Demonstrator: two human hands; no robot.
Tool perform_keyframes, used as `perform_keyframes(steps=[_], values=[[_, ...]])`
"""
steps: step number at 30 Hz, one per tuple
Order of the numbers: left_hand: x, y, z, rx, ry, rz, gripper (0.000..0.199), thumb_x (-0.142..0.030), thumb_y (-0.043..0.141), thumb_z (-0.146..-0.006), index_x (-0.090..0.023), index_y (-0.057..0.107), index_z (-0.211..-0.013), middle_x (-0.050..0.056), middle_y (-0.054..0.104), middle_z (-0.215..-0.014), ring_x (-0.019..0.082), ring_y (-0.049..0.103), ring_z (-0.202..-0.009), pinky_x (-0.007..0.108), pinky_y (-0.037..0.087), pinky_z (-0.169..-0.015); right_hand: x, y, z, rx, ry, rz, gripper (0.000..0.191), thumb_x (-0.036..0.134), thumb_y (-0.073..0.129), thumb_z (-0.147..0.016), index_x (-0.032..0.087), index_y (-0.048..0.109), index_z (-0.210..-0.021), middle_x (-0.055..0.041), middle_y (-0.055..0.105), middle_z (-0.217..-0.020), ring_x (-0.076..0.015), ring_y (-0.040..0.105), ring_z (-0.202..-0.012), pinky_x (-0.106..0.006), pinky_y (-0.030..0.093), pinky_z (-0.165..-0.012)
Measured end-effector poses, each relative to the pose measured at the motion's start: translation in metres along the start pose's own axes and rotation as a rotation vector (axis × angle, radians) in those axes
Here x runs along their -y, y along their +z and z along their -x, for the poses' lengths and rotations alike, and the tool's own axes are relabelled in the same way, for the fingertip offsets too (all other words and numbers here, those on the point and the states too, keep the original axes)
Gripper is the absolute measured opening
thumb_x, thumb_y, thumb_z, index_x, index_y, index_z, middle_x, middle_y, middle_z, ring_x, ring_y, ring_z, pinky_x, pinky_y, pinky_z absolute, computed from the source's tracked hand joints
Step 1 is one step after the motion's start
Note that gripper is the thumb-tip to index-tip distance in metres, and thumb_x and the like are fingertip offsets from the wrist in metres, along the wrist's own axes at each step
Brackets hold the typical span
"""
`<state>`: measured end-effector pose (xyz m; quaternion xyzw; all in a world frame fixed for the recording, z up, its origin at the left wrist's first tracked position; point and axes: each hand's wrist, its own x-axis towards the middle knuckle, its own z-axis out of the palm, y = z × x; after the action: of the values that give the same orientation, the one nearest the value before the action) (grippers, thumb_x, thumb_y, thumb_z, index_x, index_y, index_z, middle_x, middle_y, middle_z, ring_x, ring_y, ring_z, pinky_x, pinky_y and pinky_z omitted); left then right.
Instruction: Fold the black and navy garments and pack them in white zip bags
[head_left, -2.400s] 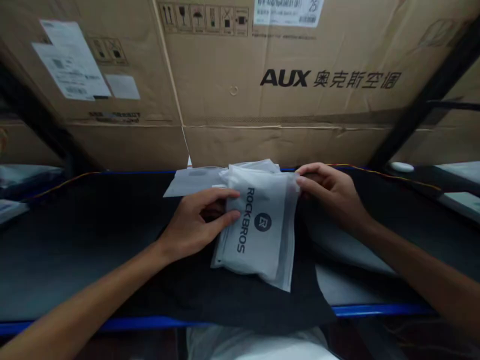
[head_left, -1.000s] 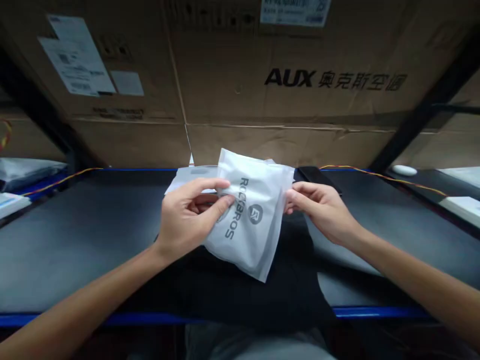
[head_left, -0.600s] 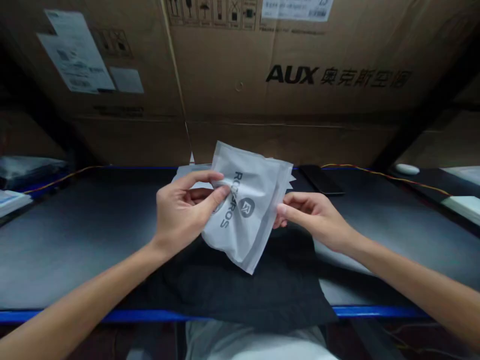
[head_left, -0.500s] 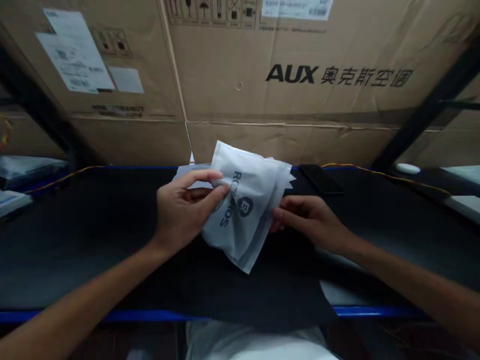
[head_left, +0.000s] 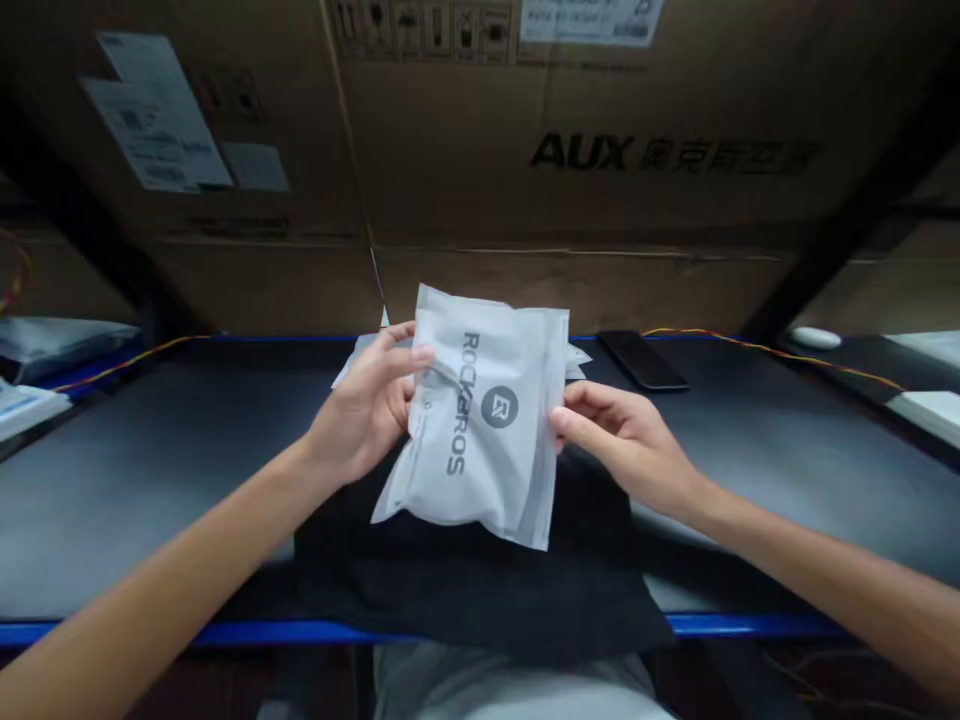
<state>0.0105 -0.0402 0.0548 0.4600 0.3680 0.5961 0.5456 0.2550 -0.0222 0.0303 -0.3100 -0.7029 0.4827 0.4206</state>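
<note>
A white plastic pouch [head_left: 487,460] printed with ROCKBROS and a round logo is held up in the middle, its lettering turned sideways. My left hand [head_left: 367,400] grips its left edge, thumb on the front face and fingers mostly behind. On the opposite side, my right hand [head_left: 626,440] pinches the right edge between thumb and fingers. Below the pouch, a black cloth [head_left: 480,590] lies on the table and hangs over its front edge. Pale paper or card pieces [head_left: 577,362] stick out behind the pouch; most of them is hidden.
A black phone [head_left: 643,360] lies right of the pouch, near a red-yellow wire [head_left: 750,345] and a white oval object [head_left: 816,338]. Large cardboard boxes [head_left: 450,190] stand behind the table [head_left: 150,470]. Wrapped packets [head_left: 67,340] sit at far left, a white box [head_left: 930,415] at far right.
The pouch has been turned and flattened out, so its printed face now shows fully. My left hand has shifted to its left edge; my right hand keeps its grip. The scene's lighting has changed.
</note>
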Motion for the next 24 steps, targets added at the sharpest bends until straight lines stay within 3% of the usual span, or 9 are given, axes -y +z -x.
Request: perform_keyframes(steps=[2, 5, 14, 24], values=[[0.000, -0.002, 0.001, 0.141, -0.138, -0.002, 0.038, -0.042, 0.076, -0.073, -0.016, 0.066, -0.100, 0.007, 0.076, -0.086, 0.023, 0.073, -0.071, 0.029, 0.059, -0.060, -0.001, 0.000, 0.001, -0.021, -0.015, 0.016, 0.024, 0.043, 0.071, -0.087, 0.019, 0.070, -0.082, -0.0004, 0.067, -0.074, -0.0144, 0.062, -0.069, -0.026, 0.052, -0.065], [0.004, -0.001, 0.005, 0.223, -0.149, -0.093, 0.042, -0.044, 0.082, -0.072, -0.015, 0.071, -0.100, 0.009, 0.078, -0.092, 0.029, 0.075, -0.085, 0.031, 0.062, -0.067, -0.002, 0.000, 0.002, -0.035, -0.005, 0.037, 0.023, 0.042, 0.071, -0.087, 0.019, 0.071, -0.085, -0.0007, 0.068, -0.076, -0.0142, 0.061, -0.070, -0.025, 0.050, -0.065], [0.008, 0.013, 0.013, -0.110, 0.042, -0.117, 0.035, -0.032, 0.088, -0.069, -0.017, 0.075, -0.098, 0.004, 0.079, -0.091, 0.024, 0.076, -0.082, 0.032, 0.065, -0.074, 0.004, -0.001, 0.001, 0.022, 0.019, 0.084, 0.025, 0.044, 0.071, -0.085, 0.019, 0.070, -0.081, -0.0007, 0.066, -0.073, -0.0148, 0.059, -0.067, -0.026, 0.049, -0.062], [-0.007, 0.005, 0.002, -0.279, 0.209, -0.012, 0.024, -0.026, 0.088, -0.067, -0.017, 0.073, -0.084, 0.001, 0.077, -0.084, 0.019, 0.074, -0.071, 0.026, 0.064, -0.064, 0.002, -0.002, 0.005, 0.222, 0.146, 0.051, 0.030, 0.047, 0.072, -0.085, 0.017, 0.071, -0.082, -0.0038, 0.072, -0.075, -0.0159, 0.066, -0.070, -0.028, 0.053, -0.066]])
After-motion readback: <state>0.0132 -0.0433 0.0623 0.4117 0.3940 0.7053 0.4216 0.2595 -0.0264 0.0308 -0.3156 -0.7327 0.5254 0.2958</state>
